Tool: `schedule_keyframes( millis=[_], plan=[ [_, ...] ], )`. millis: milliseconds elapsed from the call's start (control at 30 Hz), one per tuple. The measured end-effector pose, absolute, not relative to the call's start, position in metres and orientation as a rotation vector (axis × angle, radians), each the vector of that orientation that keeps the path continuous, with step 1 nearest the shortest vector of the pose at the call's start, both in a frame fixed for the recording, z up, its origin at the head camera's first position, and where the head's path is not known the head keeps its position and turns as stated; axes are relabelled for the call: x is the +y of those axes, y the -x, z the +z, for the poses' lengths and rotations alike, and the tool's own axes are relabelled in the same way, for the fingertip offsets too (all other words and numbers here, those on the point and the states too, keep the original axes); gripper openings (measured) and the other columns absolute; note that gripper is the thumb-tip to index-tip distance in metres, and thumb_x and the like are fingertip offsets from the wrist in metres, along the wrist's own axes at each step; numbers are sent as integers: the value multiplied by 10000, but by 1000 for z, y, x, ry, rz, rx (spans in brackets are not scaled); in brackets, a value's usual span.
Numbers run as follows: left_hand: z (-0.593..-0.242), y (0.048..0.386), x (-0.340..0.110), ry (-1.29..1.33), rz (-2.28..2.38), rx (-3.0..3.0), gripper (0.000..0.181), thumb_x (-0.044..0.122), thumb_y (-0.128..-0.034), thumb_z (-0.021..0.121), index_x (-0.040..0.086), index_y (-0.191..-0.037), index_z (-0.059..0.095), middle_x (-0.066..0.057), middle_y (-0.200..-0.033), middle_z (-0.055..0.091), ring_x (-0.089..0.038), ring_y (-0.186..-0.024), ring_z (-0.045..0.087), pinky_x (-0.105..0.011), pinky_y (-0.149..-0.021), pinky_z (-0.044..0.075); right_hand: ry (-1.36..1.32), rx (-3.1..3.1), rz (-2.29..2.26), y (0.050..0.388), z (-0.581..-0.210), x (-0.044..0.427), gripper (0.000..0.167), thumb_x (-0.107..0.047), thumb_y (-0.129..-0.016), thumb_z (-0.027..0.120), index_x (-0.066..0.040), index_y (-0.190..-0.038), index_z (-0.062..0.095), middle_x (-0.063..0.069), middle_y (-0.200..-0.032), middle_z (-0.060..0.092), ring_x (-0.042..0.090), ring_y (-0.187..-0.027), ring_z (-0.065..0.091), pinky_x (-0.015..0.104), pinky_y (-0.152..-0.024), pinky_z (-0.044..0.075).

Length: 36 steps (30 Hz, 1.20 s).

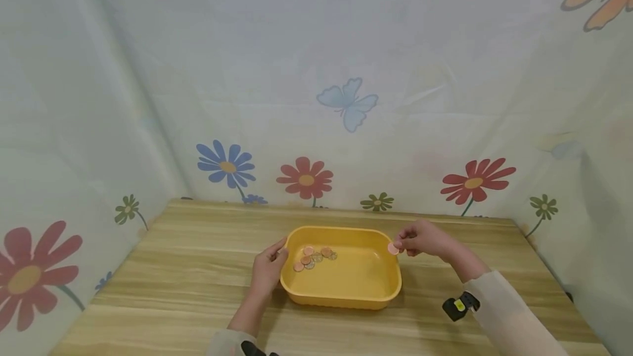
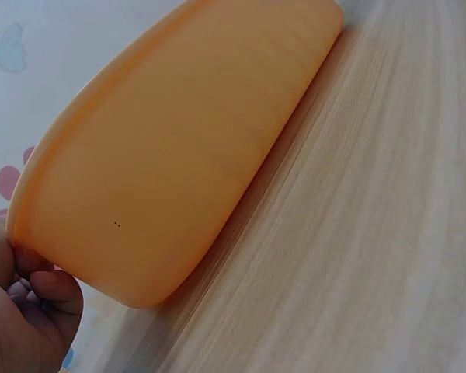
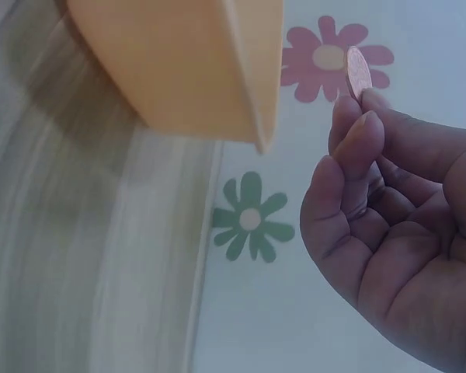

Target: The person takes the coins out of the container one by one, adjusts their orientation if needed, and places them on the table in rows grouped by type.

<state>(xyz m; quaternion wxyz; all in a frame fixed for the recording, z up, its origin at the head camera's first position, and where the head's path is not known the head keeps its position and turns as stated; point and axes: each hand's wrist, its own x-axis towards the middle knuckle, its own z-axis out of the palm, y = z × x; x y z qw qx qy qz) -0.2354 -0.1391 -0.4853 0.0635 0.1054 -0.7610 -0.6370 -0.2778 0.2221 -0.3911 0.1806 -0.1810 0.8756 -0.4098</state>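
Note:
A yellow plastic basin (image 1: 353, 276) sits on the table, with several copper-coloured and silvery coins (image 1: 306, 260) lying in its left half. My left hand (image 1: 268, 269) holds the basin's left end by the rim, and its curled fingers (image 2: 58, 287) show against the outer wall in the left wrist view. Beside the basin's right rim, my right hand (image 1: 424, 239) pinches one copper-coloured coin (image 3: 359, 71) between thumb and fingertips. This coin is raised above rim height and stands nearly on edge in the right wrist view.
The wood-grain table (image 1: 198, 268) spreads around the basin. Behind it and at both sides hangs a pale curtain (image 1: 277, 59) printed with flowers and a butterfly. A black wrist device (image 1: 460, 306) is strapped on the right sleeve.

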Motion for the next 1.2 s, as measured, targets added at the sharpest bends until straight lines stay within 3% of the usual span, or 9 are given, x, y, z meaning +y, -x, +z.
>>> schedule_keyframes(
  millis=[667, 1200],
  plan=[
    [-486, 236, -138, -324, -1898, -2306, 419, 132, -997, 595, 3, -1396, 604, 32, -743, 481, -53, -635, 449, -162, -514, 412, 358, 2500, -1189, 269, -424, 250, 184, -139, -1005, 635, 33, -977, 695, 32, -801, 614, 150, -711, 547, 251, -668, 524],
    [-486, 237, -138, -332, -1878, -2333, 415, 151, -1003, 598, 30, -1400, 611, 27, -747, 472, -66, -646, 442, -173, -517, 401, 295, 2577, -1138, 271, -455, 252, 186, -141, -967, 688, 41, -948, 721, 10, -725, 599, 104, -615, 519, 224, -580, 464]
  ],
)
